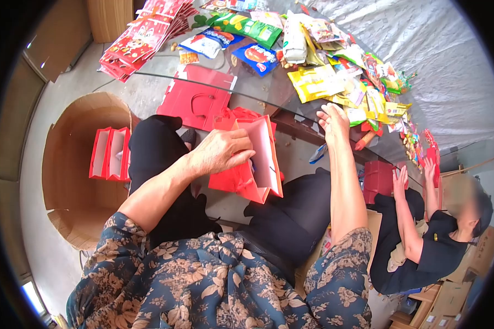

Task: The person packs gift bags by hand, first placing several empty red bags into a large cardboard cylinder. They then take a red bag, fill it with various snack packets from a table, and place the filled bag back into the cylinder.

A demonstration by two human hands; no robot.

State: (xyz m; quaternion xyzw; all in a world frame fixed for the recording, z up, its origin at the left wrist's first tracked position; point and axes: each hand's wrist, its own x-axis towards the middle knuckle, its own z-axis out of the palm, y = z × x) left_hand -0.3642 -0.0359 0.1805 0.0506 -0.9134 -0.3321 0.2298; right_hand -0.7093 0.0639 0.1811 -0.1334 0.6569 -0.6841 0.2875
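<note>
Between my knees stands a tilted red paper gift bag (266,159), its pale inside showing. My left hand (223,152) lies over its left rim with the fingers curled and closed on the bag's edge; the fingertips are partly hidden. At the table's front edge my right hand (333,125) is raised, fingers loosely bent and apart, with nothing visible in them. Just beyond it are yellow snack packets (318,83), part of a pile. Behind the bag, a flat red bag with a handle (195,101) leans below the table edge.
A cardboard box (74,159) at my left holds red bags (108,153). Flat printed red bags (142,41) are stacked on the table's left end, near blue snack packets (256,57). At right another person (439,247) sits with both hands raised near red bags.
</note>
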